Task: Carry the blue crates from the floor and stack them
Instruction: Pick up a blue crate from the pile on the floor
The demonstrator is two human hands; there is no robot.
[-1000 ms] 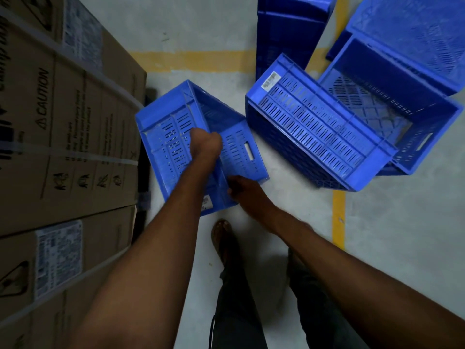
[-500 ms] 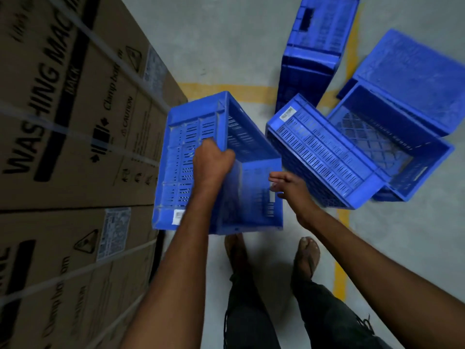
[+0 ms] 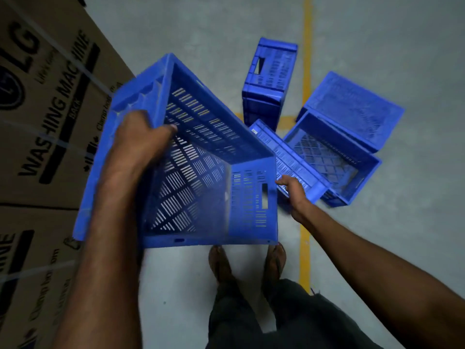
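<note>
A blue crate (image 3: 208, 137) is held off the floor (image 3: 402, 235) at centre, tilted, open side toward the camera. Its long rim at 9 o'clock is gripped by the left hand (image 3: 141, 139), thumb inside. The right hand (image 3: 294, 195) is loose-fingered just beside the short wall with the handle slot (image 3: 264, 196) at 3 o'clock; contact cannot be told. Other crates (image 3: 334, 152) lie on the floor at 1 o'clock; cardboard boxes (image 3: 50, 122) stand at 9. For a steady carry, the slot should be taken by the right hand and the crate levelled, clear of boxes and feet (image 3: 221, 263).
</note>
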